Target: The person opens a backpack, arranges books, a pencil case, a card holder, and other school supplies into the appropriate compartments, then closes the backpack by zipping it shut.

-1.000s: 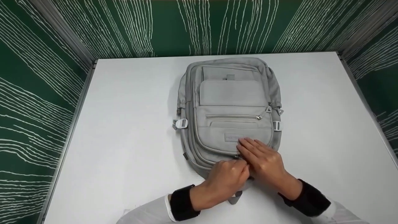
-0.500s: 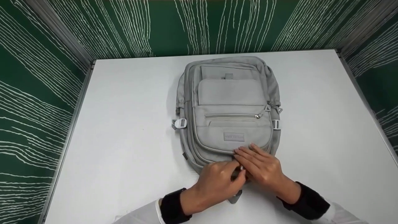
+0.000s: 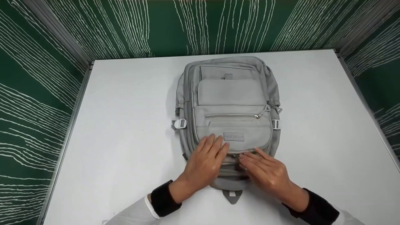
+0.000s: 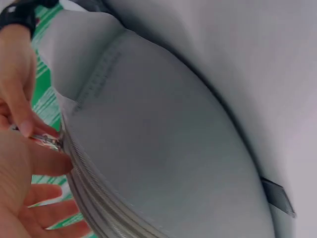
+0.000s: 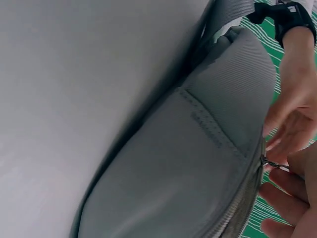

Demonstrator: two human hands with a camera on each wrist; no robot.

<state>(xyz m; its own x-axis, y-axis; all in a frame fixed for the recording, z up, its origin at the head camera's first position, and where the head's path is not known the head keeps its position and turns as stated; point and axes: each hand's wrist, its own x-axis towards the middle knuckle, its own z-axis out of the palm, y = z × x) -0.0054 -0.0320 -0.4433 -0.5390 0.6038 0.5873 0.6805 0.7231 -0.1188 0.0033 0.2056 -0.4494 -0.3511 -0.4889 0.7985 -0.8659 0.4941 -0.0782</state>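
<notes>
A grey backpack (image 3: pixel 231 93) lies front side up on the white table. My left hand (image 3: pixel 204 162) rests on its lower left front, with the fingers fairly straight. In the left wrist view the fingers of that left hand (image 4: pixel 39 198) are spread beside the zipper edge. My right hand (image 3: pixel 268 172) is at the lower right of the bag. Its thumb and finger pinch a metal zipper pull (image 5: pixel 271 163), as the right wrist view shows. From the left wrist view, the pull (image 4: pixel 47 140) runs from the zipper into the right hand's fingertips.
A second zipper (image 3: pixel 231 116) crosses the bag's front. White buckles (image 3: pixel 180 123) sit on both sides. A strap tab (image 3: pixel 232 196) sticks out below the bag. Green walls (image 3: pixel 168 28) with white lines enclose the white table (image 3: pixel 125 125).
My left hand has left the zipper area by the right hand and moved up and left onto the bag's front, its fingers straightening. The right hand has barely moved.
</notes>
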